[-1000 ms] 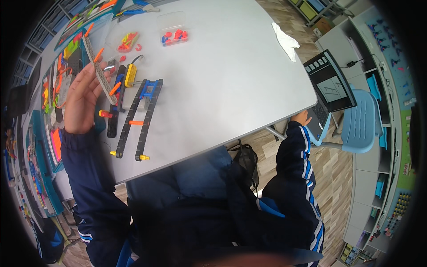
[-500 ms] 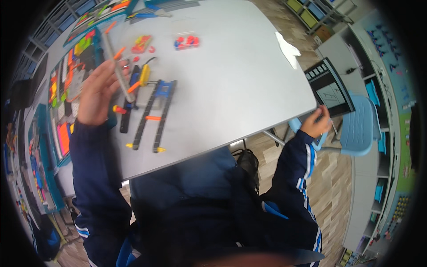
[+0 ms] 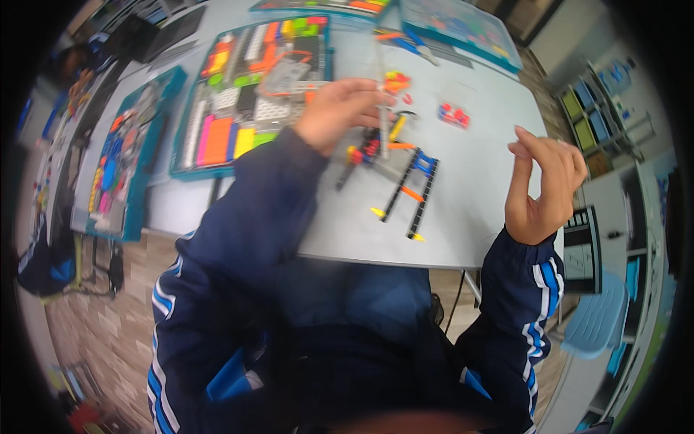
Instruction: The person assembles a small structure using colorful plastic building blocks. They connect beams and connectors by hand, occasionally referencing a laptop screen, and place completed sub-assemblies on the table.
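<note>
My left hand [image 3: 340, 112] is closed on a pale grey beam [image 3: 384, 123], a building-set piece with orange connectors, held roughly upright above the table. The hand and beam are slightly blurred. Partly behind them lies a dark beam assembly [image 3: 352, 166] with red connectors, near a yellow part [image 3: 397, 129]. Just right of these, a frame of two black beams [image 3: 426, 184] with a blue block, an orange crosspiece and yellow tips lies on the table. My right hand [image 3: 546, 184] is raised over the table's right edge, fingers loosely curled, with nothing visible in it.
Teal trays of coloured building pieces [image 3: 176, 163] [image 3: 137, 230] stand at left, with a lidded box [image 3: 463, 32] at the back. Pliers [image 3: 419, 47] lie nearby. A small clear box of red and blue pieces [image 3: 454, 116] sits on the table. A screen [image 3: 583, 253] and blue chair [image 3: 596, 318] are at right.
The view has turned left, shifting the table contents rightward in the picture. My right hand has lifted away from beside the screen. My left hand still holds the grey beam.
</note>
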Demonstrator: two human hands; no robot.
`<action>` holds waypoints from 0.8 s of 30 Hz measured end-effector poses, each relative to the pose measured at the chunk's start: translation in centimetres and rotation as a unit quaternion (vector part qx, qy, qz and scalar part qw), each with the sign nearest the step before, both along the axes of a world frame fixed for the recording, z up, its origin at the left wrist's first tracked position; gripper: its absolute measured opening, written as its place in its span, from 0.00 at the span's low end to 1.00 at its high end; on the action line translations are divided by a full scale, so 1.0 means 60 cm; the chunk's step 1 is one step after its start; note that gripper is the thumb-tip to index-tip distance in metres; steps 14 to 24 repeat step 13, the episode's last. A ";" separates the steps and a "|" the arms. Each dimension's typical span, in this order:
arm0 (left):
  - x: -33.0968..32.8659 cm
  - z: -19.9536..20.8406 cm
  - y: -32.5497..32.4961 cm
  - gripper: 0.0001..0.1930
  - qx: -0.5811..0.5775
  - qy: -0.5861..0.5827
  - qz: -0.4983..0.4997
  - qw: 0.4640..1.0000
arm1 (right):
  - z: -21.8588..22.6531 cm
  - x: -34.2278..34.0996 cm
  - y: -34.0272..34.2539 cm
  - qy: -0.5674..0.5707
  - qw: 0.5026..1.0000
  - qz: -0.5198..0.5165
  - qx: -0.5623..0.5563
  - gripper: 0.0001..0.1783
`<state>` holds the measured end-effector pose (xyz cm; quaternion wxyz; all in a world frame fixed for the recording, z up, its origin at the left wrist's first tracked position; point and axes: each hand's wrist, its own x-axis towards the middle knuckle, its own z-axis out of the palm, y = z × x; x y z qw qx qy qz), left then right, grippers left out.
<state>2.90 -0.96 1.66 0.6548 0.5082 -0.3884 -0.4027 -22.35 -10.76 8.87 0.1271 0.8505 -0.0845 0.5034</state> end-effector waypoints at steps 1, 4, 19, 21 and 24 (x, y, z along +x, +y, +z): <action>0.000 -0.002 -0.001 0.19 0.002 0.006 -0.006 1.000 | 0.016 0.027 0.011 0.025 0.999 0.038 -0.004 0.17; 0.001 -0.010 -0.005 0.18 0.000 0.005 -0.010 1.000 | 0.054 0.118 0.037 0.121 0.981 0.148 -0.031 0.13; -0.004 -0.039 -0.030 0.11 -0.067 0.061 0.020 0.996 | 0.070 0.388 0.082 0.345 0.904 0.238 -0.082 0.04; -0.004 -0.039 -0.030 0.11 -0.067 0.061 0.020 0.996 | 0.070 0.388 0.082 0.345 0.904 0.238 -0.082 0.04; -0.004 -0.039 -0.030 0.11 -0.067 0.061 0.020 0.996 | 0.070 0.388 0.082 0.345 0.904 0.238 -0.082 0.04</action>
